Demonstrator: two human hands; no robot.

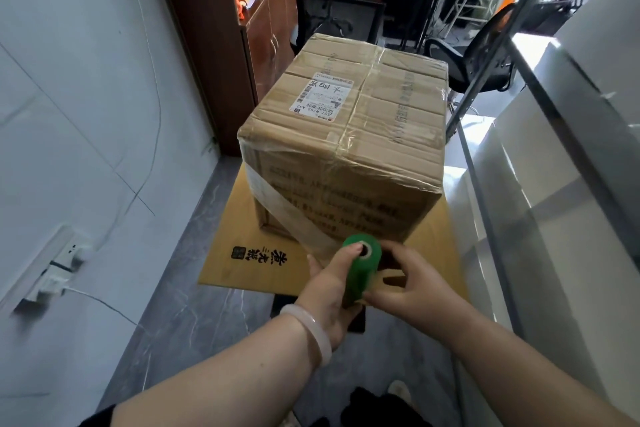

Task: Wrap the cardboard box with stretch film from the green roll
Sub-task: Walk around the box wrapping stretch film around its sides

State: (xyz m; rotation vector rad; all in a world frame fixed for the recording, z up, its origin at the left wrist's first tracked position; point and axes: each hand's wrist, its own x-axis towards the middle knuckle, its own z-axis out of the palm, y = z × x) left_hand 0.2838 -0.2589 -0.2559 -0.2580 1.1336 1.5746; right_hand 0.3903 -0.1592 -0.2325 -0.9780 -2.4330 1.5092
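Observation:
A large taped cardboard box (349, 135) with a white shipping label stands on a flat yellow carton (242, 253). A band of clear stretch film (280, 204) runs diagonally across its near left corner down to the green roll (360, 270), held upright just in front of the box's near face. My left hand (329, 291) grips the roll from the left, thumb near its top end. My right hand (412, 284) holds the roll's right side, fingers curled on it and the film.
A white wall with a power socket (65, 260) runs along the left. White boxes or panels (554, 184) and a metal bar line the right. Brown cabinets (242, 28), black office chairs (485, 55) and desks stand behind the box. Grey tiled floor lies below.

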